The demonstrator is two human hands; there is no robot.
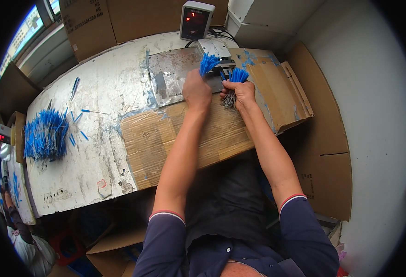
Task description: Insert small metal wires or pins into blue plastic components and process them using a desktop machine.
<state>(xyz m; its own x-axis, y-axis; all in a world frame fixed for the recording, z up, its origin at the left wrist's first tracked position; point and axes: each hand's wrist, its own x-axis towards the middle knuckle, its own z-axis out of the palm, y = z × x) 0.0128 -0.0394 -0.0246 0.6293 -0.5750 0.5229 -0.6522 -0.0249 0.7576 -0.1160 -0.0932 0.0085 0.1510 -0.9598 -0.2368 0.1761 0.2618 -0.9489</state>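
Because both hands are loaded at once, an even, gentle grip matters most here. Reading the clock from the middle of the view, with 12 pointing away from the person, the left hand (197, 92) is at 12. It is blurred, but its fingers look closed around a bundle of blue-headed pieces (209, 64), whose heads fan out above the fist. The right hand (243, 93), at 1 o'clock, grasps a second blue bundle (239, 75), blue heads up, with its thin metallic tails (229, 99) hanging below the fingers.

Beside the hands, a dark fixture (227, 70) sits partly hidden, so I cannot tell whether either bundle touches it. It would pay to hold the heads level and the tails gathered, since splayed ends could snag there. Squeezing too hard would probably bend the tails; too slack a hold would let single pieces slip out.

At 9 o'clock lies a large blue pile (46, 136), with a few loose pieces (83, 135) strewn just beside it. Steady wrists above the cardboard mat (159, 138) should help prevent more strays.
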